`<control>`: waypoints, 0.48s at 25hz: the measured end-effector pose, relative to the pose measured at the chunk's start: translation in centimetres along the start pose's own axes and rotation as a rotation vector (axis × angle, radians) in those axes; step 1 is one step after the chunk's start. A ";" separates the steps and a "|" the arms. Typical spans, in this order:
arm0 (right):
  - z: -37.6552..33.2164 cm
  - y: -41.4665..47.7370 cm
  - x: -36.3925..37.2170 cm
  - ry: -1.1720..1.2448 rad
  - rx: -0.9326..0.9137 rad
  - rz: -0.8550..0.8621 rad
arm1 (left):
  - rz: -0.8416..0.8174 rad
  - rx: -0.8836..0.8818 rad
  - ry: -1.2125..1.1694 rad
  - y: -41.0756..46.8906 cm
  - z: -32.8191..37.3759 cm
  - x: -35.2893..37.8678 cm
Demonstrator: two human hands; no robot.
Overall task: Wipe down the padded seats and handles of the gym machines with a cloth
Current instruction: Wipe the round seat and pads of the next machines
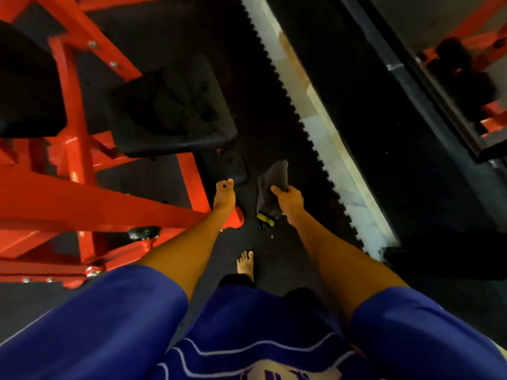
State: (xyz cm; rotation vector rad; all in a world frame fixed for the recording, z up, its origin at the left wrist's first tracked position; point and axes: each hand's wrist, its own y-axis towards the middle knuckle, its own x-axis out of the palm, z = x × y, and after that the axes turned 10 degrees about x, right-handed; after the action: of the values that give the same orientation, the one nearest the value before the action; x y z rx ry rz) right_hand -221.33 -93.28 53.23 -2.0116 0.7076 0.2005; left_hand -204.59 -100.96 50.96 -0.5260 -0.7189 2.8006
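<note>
A grey cloth (270,185) with a yellow and black tag hangs from my right hand (289,200), whose fingers and thumb grip it above the dark floor. My left hand (225,194) hovers beside it with loosely curled fingers and holds nothing. Just beyond my left hand is the black padded seat (170,111) of an orange-framed gym machine (68,149). A second black pad (27,83) sits at the far left. Neither hand touches the seat.
A small black pad or footplate (233,165) lies below the seat's front edge. A pale tiled strip (315,113) runs diagonally along the rubber mat's toothed edge. A mirror (463,72) at the right reflects orange equipment. My bare foot (245,263) stands on the mat.
</note>
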 end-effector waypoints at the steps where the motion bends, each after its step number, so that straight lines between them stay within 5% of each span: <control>1: -1.1 1.0 -0.7 -0.032 -0.004 -0.008 | 0.021 0.005 0.006 0.8 0.8 0.6; 12: -10.6 15.3 -4.4 -0.461 -0.092 -0.211 | 0.200 -0.143 0.012 7.8 7.1 8.0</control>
State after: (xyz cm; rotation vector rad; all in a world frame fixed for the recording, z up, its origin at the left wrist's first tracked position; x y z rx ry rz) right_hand -235.00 -106.06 49.24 -2.0079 0.1963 0.5576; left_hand -215.49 -108.42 50.61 -0.6737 -0.9163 2.9401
